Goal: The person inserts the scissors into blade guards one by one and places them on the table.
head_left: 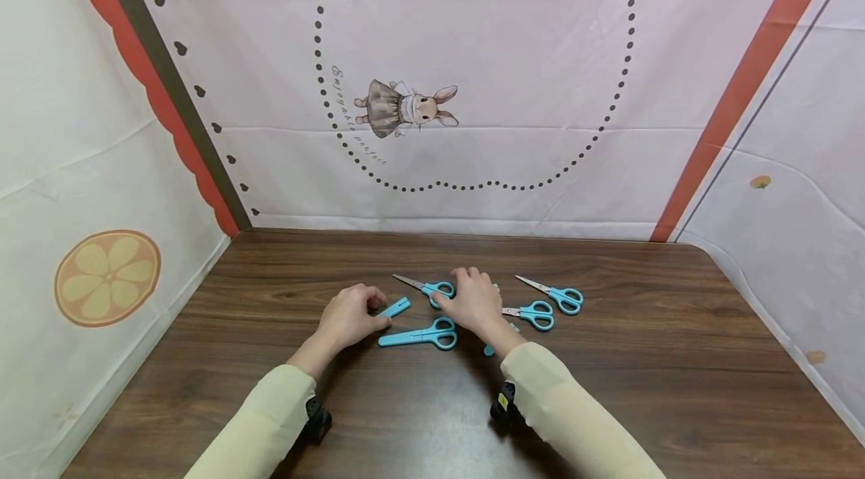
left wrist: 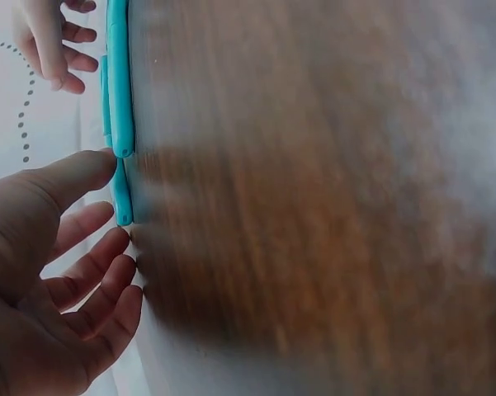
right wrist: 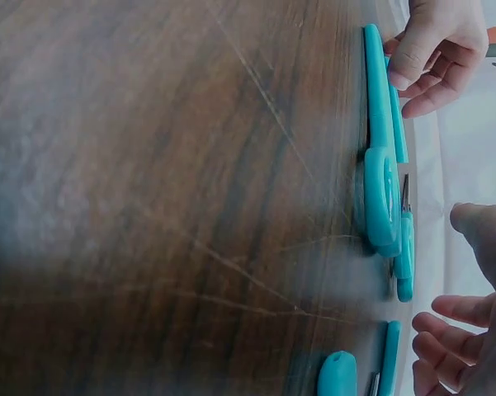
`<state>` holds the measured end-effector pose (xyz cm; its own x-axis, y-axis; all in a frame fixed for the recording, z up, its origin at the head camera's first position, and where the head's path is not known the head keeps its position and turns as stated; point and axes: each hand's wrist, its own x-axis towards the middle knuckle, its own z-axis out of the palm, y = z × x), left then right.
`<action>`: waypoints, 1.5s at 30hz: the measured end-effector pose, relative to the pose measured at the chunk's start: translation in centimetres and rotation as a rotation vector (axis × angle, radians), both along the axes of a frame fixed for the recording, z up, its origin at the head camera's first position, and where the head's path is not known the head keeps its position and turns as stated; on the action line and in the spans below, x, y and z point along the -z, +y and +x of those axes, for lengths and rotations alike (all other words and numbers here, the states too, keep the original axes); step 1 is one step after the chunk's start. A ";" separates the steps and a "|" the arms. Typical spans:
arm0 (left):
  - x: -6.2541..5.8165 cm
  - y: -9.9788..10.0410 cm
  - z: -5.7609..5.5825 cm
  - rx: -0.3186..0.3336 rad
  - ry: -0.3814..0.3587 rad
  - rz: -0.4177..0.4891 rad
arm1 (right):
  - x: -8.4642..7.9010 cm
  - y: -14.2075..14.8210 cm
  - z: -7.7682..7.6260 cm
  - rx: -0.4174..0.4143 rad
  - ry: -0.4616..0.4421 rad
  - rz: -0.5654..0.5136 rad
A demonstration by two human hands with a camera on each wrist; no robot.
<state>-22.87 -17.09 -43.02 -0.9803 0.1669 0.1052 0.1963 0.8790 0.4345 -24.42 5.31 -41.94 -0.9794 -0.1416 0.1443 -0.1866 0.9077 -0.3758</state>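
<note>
While the left hand (head_left: 351, 314) reached across the brown wood-grain table (head_left: 304, 261), its thumb and fingers lay partly curled about the left end of a slim, light-blue scissor sheath (head_left: 397, 307); the pictures did not settle whether they pinched it or merely rested against it. That sheath lay slantwise on the wood, just behind a pair of blue-handled scissors in a matching sheath (head_left: 405, 338), whose loops pointed right.

Behind and to the right, small blue-handled scissors with a bare metal blade (head_left: 427, 287) lay with the tip towards the back left, their loops near the thumb of the right hand (head_left: 473, 304). This hand held nothing, its fingers loosely bent and a wide gap left between them and the thumb.

To its right lay two more blue-handled pairs with metal blades showing, one farther back (head_left: 556, 293) and one nearer the hand (head_left: 525, 312). A rounded blue piece (head_left: 489, 350) showed beside the right wrist, mostly covered by it.
</note>
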 end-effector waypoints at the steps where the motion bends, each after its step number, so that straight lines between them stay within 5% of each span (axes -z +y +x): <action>1: 0.0 0.0 0.0 -0.001 -0.001 -0.003 | 0.1 -0.1 0.0 0.001 -0.003 0.007; 20: 0.1 0.7 0.1 -0.033 -0.016 -0.058 | 0.8 -0.9 -0.3 0.005 0.044 0.171; 45: 0.2 0.9 -0.1 -0.039 -0.043 -0.037 | 0.8 -1.8 -1.2 0.005 -0.067 0.292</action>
<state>-22.93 -16.24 -43.22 -0.9896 0.1319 0.0571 0.1437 0.9012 0.4090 -25.64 3.46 -42.71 -0.9861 -0.1629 0.0336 -0.1656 0.9801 -0.1095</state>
